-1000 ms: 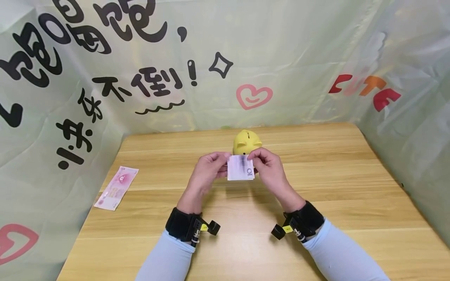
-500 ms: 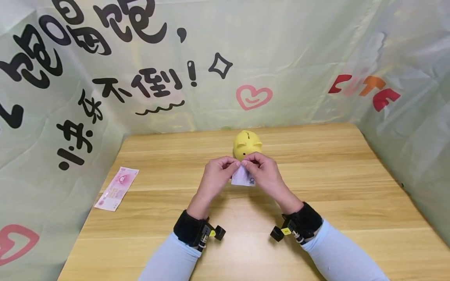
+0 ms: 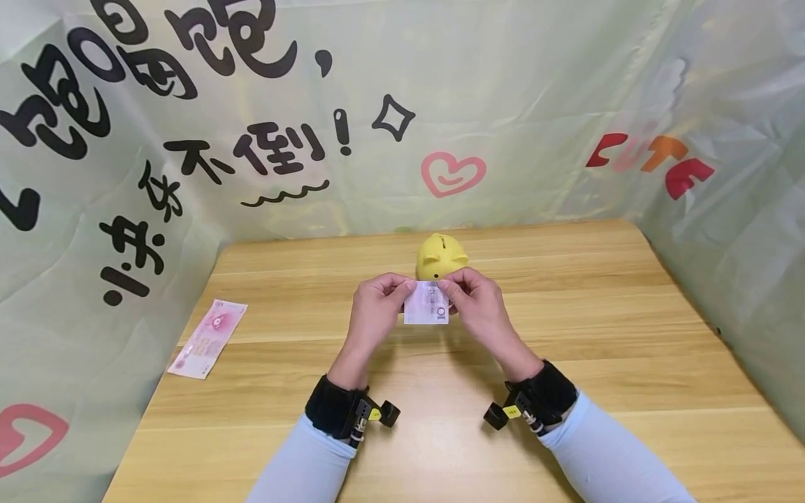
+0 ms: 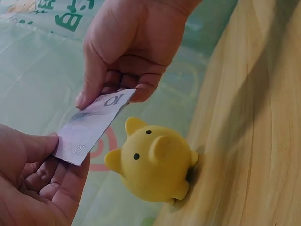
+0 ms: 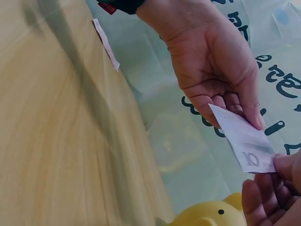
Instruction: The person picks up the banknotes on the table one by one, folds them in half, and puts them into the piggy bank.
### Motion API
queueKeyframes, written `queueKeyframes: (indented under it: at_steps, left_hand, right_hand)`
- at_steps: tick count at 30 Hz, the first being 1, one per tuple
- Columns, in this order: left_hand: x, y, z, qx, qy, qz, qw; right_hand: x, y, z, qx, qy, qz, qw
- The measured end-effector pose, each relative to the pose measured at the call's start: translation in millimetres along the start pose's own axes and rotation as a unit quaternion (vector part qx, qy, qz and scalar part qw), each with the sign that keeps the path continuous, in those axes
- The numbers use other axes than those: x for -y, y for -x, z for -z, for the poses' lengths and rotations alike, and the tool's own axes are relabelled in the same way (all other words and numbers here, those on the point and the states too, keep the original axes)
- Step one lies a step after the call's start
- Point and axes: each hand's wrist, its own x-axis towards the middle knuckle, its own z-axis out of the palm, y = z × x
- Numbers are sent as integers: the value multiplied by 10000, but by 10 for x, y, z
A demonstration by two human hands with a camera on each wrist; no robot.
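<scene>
A folded banknote (image 3: 426, 303) marked 10 is stretched between both hands above the table. The left hand (image 3: 374, 311) pinches its left edge between thumb and curled fingers. At the other edge, the right hand (image 3: 479, 305) pinches it the same way; both grips show in the left wrist view, where the banknote (image 4: 91, 125) looks flat and tilted. Just behind the hands stands a yellow piggy bank (image 3: 442, 256) with a slot in its top. Its face and snout show in the left wrist view, apart from the banknote.
A pink banknote (image 3: 208, 339) lies flat near the left edge of the wooden table (image 3: 604, 328). A pale printed cloth (image 3: 528, 105) with writing and hearts hangs behind the table and at both sides.
The hands come together over the banknote, hiding its upper part, then spread apart again with it lying flat between them. The piggy bank and pink banknote stay put.
</scene>
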Motion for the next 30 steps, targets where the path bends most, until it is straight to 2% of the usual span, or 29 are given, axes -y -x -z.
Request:
queueKeyframes:
  at_steps: [5, 12, 16, 19, 21, 25, 27, 30]
  left_hand:
    - [11, -12, 16, -51, 0, 165, 9999]
    - [37, -26, 37, -510, -93, 70, 9986]
    - [55, -36, 43, -585, 151, 6, 9982]
    - [62, -46, 36, -325, 521, 143, 9980]
    - [64, -52, 28, 68, 821, 336, 9960]
    - [41, -44, 18, 855, 1182, 802, 9860]
    - [32, -41, 17, 936, 1261, 865, 9838]
    - [28, -46, 26, 760, 1352, 793, 9847]
  right_hand:
    - [-14, 8, -19, -1, -315, -86, 9995]
    - [0, 57, -98, 845, -512, -240, 9948]
    - [18, 76, -113, 999, -618, -354, 9924]
    - [31, 70, -92, 821, -719, -468, 9929]
    - [27, 52, -69, 613, -788, -488, 9938]
    - [18, 13, -32, 191, -954, -495, 9940]
    - [18, 6, -22, 219, -1040, -499, 9931]
    - [23, 9, -22, 525, -1129, -535, 9908]
